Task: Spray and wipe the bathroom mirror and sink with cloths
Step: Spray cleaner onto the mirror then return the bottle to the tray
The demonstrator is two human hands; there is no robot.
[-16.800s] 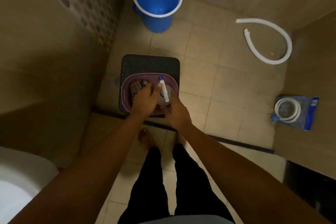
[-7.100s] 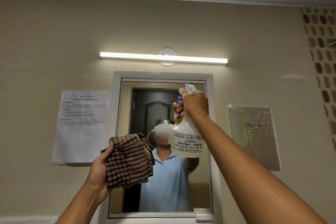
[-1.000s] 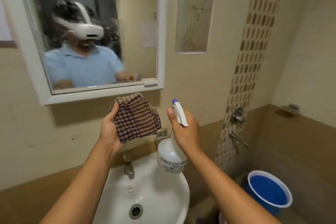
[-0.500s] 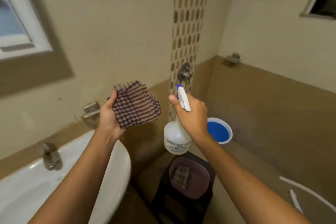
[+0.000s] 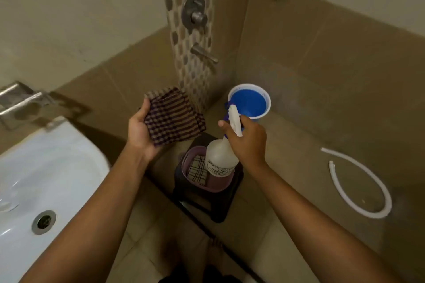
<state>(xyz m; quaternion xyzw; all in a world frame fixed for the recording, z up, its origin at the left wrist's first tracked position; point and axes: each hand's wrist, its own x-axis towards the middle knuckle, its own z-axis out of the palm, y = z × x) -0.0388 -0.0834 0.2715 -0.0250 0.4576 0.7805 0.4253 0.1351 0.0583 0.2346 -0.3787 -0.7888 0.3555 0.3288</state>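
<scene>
Now turned from mirror: left hand (image 5: 140, 132) fingers grip brown checked cloth (image 5: 174, 116) at 12 o'clock; right hand (image 5: 247, 142) fingers curl round white spray bottle (image 5: 220, 159) over purple basket (image 5: 217, 187); white sink (image 5: 53, 167) at 9 o'clock. Likely stowing bottle.

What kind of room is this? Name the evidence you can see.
Most likely a bathroom with a wash area: a white sink with a drain, a wall-mounted shower valve and spout on tiled walls, and a blue bucket on the floor.
</scene>
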